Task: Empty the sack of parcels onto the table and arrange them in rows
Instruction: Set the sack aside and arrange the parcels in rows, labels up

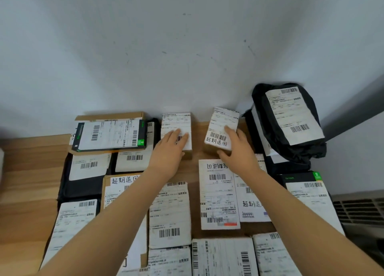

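Several labelled parcels lie in rows on the wooden table [27, 172]. At the back, my left hand [169, 151] rests flat on a small cardboard box [176, 122] with a white label. My right hand [239, 149] grips a second small box [223, 124], fingers on its label and thumb round its near edge; this box sits slightly tilted. A black-and-green box [110, 135] lies on a brown carton at the back left. Black plastic mailers [291, 118] are piled at the back right. No sack is in view.
A grey wall [187, 47] rises right behind the back row. A vented grey unit [359, 211] stands beyond the table's right edge. Bare wood shows along the left side of the table.
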The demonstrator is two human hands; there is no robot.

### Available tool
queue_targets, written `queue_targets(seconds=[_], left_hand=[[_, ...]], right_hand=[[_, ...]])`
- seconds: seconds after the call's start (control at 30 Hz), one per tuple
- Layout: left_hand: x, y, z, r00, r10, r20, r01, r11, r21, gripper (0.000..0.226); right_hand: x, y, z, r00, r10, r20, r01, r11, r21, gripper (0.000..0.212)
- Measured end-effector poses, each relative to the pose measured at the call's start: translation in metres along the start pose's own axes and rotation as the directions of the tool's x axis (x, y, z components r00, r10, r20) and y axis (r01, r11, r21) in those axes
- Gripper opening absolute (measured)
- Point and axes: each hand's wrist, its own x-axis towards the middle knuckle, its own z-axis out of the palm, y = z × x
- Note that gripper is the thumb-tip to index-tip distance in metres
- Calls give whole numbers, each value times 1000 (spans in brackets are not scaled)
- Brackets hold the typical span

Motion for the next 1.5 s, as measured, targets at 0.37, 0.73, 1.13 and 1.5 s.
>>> queue_targets(seconds=[0.37, 0.73, 1.13, 1.5], left_hand=[[-8, -13, -7, 1000, -1, 11, 2, 1000, -18, 64], [-105, -17, -21, 999, -26, -34, 23, 996, -85, 35], [-186, -2, 8, 982, -160, 104, 178, 963, -201, 66], [-131, -14, 16, 977, -215, -1, 215, 976, -46, 66]], right_hand=[[14, -39, 21, 983, -77, 166, 90, 993, -72, 74], [-93, -61, 16, 978, -43, 204, 52, 998, -39, 33], [-141, -79, 67, 965, 93, 243, -102, 995, 23, 22], [-89, -83, 82, 985, 141, 99, -154, 979, 134, 24]])
